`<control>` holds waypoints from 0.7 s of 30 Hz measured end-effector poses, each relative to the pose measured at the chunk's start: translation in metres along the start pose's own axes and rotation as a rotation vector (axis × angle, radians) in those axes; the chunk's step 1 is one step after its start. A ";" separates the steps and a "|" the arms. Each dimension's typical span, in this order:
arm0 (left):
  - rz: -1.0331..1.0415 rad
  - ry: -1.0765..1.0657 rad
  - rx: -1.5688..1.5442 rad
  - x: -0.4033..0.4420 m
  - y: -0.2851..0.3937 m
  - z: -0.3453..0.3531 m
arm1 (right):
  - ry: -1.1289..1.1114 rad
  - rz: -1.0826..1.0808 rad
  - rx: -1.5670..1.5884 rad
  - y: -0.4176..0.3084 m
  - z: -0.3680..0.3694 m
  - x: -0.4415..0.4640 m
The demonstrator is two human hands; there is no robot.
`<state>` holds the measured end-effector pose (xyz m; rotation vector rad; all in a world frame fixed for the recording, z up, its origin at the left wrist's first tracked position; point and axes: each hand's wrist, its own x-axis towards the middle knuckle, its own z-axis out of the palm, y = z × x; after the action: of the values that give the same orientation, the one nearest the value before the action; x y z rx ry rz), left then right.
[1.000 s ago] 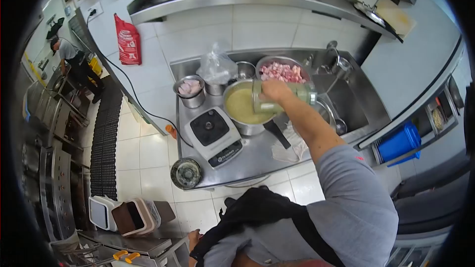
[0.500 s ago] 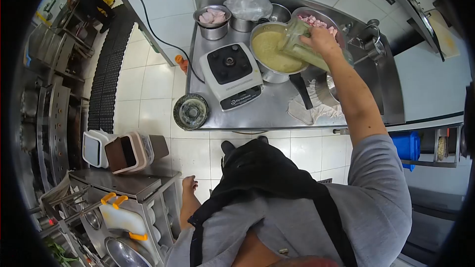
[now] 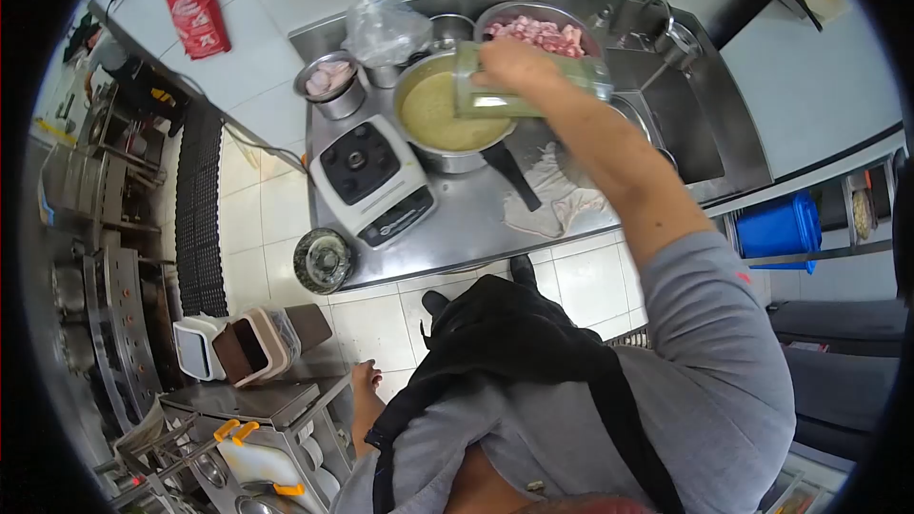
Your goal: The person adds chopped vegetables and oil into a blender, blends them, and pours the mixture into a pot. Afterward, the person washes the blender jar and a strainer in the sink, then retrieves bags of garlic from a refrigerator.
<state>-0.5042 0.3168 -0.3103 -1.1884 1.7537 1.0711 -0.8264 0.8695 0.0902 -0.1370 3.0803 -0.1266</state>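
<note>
The right hand point(image 3: 514, 67) has its grip clamped around a clear, green-stained jar point(image 3: 495, 104), held on its side with the left end above a round silver metal pot point(image 3: 453, 164) of yellow-green liquid point(image 3: 430, 112). The pot stands on the steel tabletop point(image 3: 452, 246). The left hand point(image 3: 366, 377) hangs near left; whether its grip is apart or together, I cannot tell.
</note>
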 end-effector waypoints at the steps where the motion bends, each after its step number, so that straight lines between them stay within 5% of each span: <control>1: 0.045 0.019 -0.053 -0.006 0.007 0.005 | 0.022 -0.082 -0.029 0.000 0.005 -0.002; 7: 0.220 0.080 -0.082 -0.065 0.028 0.068 | 0.024 -0.218 0.095 0.024 -0.007 -0.015; 15: 0.022 -0.030 -0.237 -0.036 -0.063 0.181 | 0.029 -0.378 0.103 0.041 -0.006 -0.010; 16: 0.519 -0.124 0.413 -0.025 -0.084 0.189 | 0.027 -0.402 0.098 0.046 -0.003 -0.001; 17: 1.068 0.119 0.982 -0.049 -0.079 0.196 | 0.039 -0.400 0.122 0.054 0.004 0.012; 19: 0.849 0.011 0.439 -0.089 -0.120 0.193 | 0.082 -0.409 0.116 0.053 0.006 0.015; 21: 0.848 -0.010 0.228 -0.167 -0.105 0.199 | 0.044 -0.379 0.077 0.048 -0.006 0.013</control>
<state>-0.3312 0.5310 -0.2570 -0.2647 2.3619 1.2688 -0.8435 0.9169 0.0910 -0.7218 3.0475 -0.2667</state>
